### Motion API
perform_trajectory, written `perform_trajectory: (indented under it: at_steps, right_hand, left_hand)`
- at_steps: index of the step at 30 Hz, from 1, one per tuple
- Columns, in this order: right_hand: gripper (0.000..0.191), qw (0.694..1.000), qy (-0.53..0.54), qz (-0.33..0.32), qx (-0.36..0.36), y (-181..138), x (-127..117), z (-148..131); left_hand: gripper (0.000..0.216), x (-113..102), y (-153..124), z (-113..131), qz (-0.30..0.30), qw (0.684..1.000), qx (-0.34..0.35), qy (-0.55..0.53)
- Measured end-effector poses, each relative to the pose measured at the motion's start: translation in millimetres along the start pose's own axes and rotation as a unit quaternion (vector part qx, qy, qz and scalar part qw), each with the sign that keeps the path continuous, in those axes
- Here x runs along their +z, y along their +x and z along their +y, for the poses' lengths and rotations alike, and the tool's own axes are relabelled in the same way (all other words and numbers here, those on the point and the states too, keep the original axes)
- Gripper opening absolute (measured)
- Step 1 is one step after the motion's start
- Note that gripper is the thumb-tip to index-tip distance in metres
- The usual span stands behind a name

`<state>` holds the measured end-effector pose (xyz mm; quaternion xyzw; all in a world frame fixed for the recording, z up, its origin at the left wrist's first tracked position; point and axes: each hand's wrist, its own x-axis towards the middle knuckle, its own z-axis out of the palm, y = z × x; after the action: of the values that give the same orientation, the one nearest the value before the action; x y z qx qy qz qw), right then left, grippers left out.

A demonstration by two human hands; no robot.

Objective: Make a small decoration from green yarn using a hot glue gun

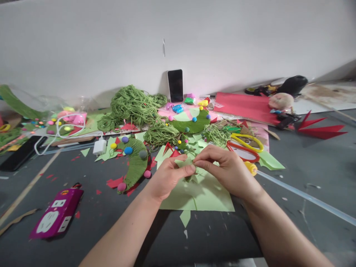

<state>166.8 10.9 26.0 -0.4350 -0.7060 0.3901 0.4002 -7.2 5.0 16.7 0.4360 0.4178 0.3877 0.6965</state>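
My left hand (172,174) pinches a small pale green paper piece (184,162) between thumb and fingers. Right at its edge, my right hand (222,165) has thumb and forefinger pressed together; what sits in that pinch is too small to make out. Below both hands lies a pale green paper sheet (205,196) with cut scraps on it. Left of them rests a curved green yarn-wrapped piece (136,163) with coloured pompoms. Another such curved piece (190,127) lies behind the hands, near a small bundle of green yarn (161,133).
A yarn heap (133,105) and an upright phone (175,86) stand at the back. To the right are scissors (247,142), a glue stick (306,198) and red card (244,107). Left lie a purple box (57,213), a white charger (99,145) and a black phone (20,152).
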Motion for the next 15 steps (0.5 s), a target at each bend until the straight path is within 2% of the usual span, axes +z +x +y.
perform_trajectory:
  at_steps: [2,5,10,15]
  right_hand:
    - [0.009,1.000,-0.003,-0.004,-0.005,0.1,-0.5,0.1]
    - [0.012,1.000,-0.027,-0.013,0.001,0.0,-1.4,-0.2]
    - [0.019,0.992,-0.088,-0.031,0.084,-0.7,-2.7,0.1]
    - [0.030,0.987,-0.029,-0.046,0.153,-1.2,-0.3,-2.0]
  left_hand:
    - [0.022,-1.2,-0.4,0.8,-0.013,1.000,-0.010,0.012]
    - [0.019,-3.5,-0.1,3.4,-0.023,0.997,0.010,0.071]
    - [0.022,-3.5,1.5,4.8,0.024,0.966,0.079,0.244]
    - [0.020,1.7,1.2,1.2,0.093,0.928,0.131,0.337]
